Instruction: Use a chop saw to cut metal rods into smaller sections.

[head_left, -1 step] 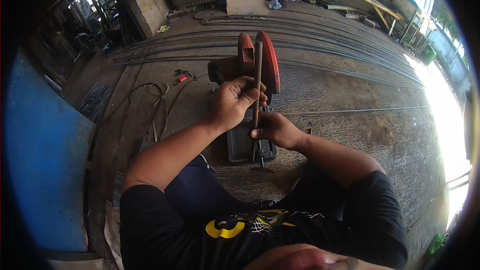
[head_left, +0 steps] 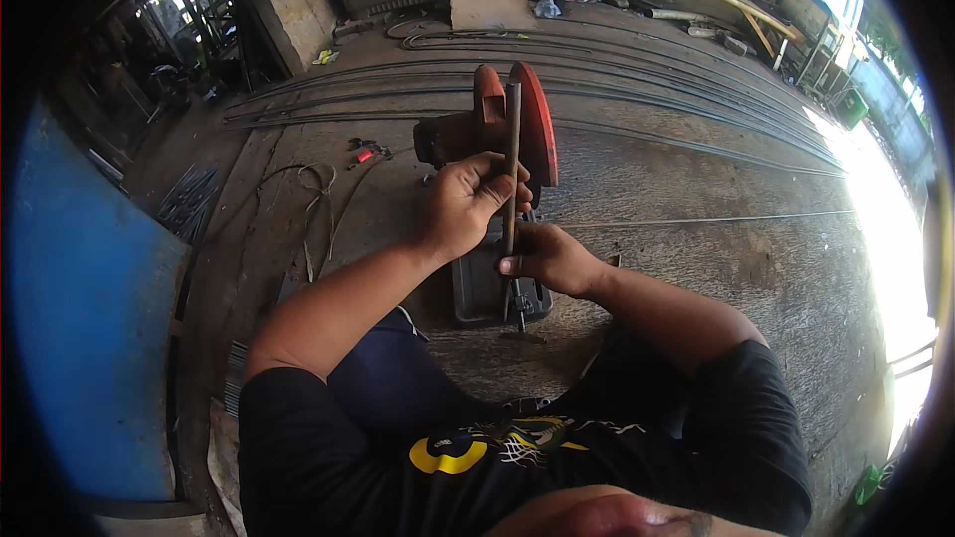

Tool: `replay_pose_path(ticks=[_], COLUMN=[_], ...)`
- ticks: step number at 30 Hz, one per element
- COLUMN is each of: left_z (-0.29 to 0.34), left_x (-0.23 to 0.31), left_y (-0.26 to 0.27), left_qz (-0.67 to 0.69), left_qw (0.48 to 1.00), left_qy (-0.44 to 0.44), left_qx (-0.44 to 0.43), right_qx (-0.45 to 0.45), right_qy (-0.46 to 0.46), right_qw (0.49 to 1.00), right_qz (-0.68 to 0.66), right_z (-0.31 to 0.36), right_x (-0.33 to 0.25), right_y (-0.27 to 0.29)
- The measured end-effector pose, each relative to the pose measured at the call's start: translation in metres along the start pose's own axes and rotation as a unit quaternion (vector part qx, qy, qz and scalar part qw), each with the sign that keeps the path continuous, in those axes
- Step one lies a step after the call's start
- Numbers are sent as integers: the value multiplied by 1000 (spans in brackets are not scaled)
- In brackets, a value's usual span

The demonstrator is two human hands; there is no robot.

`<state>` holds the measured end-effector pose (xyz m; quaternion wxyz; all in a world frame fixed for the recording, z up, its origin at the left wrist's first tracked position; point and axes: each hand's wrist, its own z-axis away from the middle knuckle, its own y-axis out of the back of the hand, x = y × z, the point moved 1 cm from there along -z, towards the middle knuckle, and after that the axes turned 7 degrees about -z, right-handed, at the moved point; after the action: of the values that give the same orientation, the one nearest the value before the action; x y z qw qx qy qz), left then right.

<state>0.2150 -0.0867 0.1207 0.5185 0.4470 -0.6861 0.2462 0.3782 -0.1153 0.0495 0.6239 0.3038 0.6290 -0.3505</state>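
Observation:
In front of me stands a red cut-off saw (head_left: pixel 538 124) with a dark base (head_left: pixel 476 288). A straight metal rod (head_left: pixel 513 119) is held lengthwise before it, its far end overlapping the red guard in my view. My left hand (head_left: pixel 463 204) is closed around the middle of the rod, with the fingertips showing on its right side. Lower down, my right hand (head_left: pixel 559 261) grips the same rod, thumb laid across it. Both hands are above the saw's base and hide part of it. Near the base's front edge, a clamp screw (head_left: pixel 520 306) shows below my right hand.
Long thin metal bars (head_left: pixel 686 99) lie across the floor behind the saw. A cable (head_left: pixel 323 189) loops on the left, near a small red item (head_left: pixel 365 155). A blue panel (head_left: pixel 90 308) stands at far left, with short metal pieces (head_left: pixel 189 201) beside it.

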Motion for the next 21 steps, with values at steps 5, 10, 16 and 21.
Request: replay_pose_path(ticks=[5, 10, 16, 21], left_z=[1, 2, 3, 3], left_x=[1, 3, 1, 0], left_y=[0, 0, 0, 0], left_qz=[13, 8, 8, -42], left_qw=[999, 999, 999, 999], left_qy=[26, 24, 20, -7], left_qx=[-22, -38, -30, -25], right_qx=[7, 15, -2, -29], right_qy=[9, -11, -6, -7], right_qw=[999, 996, 1000, 998], right_qz=[39, 87, 21, 52], right_z=[-1, 1, -1, 1], right_x=[-3, -6, 3, 6], right_y=[-1, 0, -1, 1])
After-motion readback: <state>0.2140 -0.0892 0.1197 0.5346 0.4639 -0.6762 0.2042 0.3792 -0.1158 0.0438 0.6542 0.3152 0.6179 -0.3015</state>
